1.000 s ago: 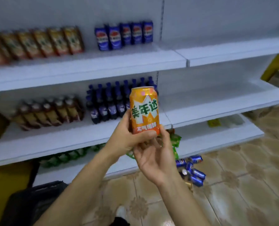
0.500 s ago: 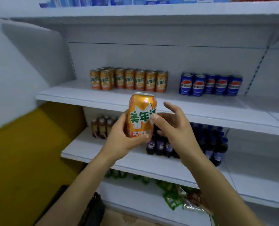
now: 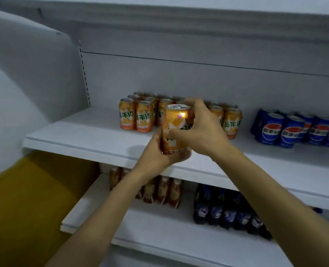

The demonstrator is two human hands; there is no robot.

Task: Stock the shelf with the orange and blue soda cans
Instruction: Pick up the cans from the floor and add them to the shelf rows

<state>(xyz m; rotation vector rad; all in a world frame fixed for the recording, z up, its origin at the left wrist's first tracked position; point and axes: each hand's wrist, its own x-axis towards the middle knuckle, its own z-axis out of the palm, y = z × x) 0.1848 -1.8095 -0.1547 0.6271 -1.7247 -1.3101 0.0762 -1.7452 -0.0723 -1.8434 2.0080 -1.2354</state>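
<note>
**Shelf restock:** A person raises an orange soda can [image 3: 176, 130] to the upper shelf [image 3: 79, 135], with both hands grasping it. The left hand [image 3: 159, 154] cups the base from below and from the left. The right hand [image 3: 204, 130] wraps the side, thumb across the label and fingers reaching round behind the top.

Half a second ago the can was held lower, in front of the lower shelf [image 3: 140, 226], and the right hand was only just arriving at it. Now it stands upright over the front of the upper shelf, just ahead of the block of orange cans [image 3: 143, 118] already stocked there. The left hand curled under the base suggests the can is not yet set down, though whether it touches the board cannot be made out.

A group of blue Pepsi cans [image 3: 292, 131] sits further right on the same shelf, apart from the orange block. Brown drink bottles [image 3: 165, 191] and dark blue bottles [image 3: 227, 211] stand on the lower shelf. The likely next step is to slide the can in against its row and let go.
</note>
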